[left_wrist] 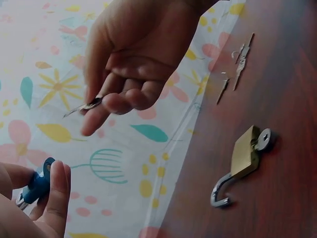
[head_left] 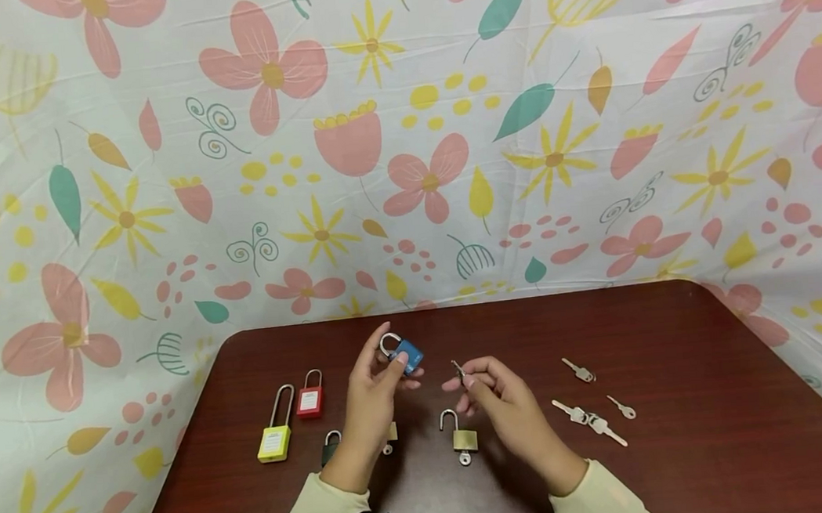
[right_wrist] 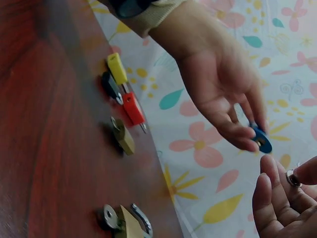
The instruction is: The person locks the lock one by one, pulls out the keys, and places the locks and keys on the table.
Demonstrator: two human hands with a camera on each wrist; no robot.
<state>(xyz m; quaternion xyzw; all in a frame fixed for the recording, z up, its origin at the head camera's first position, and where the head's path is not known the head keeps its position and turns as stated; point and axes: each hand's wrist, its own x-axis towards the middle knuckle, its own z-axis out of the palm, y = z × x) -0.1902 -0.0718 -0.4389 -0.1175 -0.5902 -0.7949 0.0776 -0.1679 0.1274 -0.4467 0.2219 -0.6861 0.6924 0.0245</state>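
Observation:
My left hand [head_left: 373, 396] holds a blue padlock [head_left: 410, 357] between thumb and fingers, up above the table. Its silver shackle points up and to the left, and the left wrist view catches the blue body [left_wrist: 37, 184] low at the left edge. To the right, my right hand [head_left: 506, 404] pinches a small silver key [head_left: 459, 368] between thumb and fingers. A gap separates key and padlock. Below and between the hands lies a brass padlock [head_left: 465, 440], its shackle swung open and a key in its bottom. Another brass padlock [right_wrist: 124, 138] is partly behind my left wrist in the head view.
On the left lie a yellow long-shackle padlock [head_left: 274, 444], a red padlock [head_left: 310, 401] and a dark padlock [head_left: 329, 450] partly covered by my left arm. Several loose keys [head_left: 579, 372] are spread on the right. A floral cloth [head_left: 406, 170] hangs behind the dark table [head_left: 709, 395].

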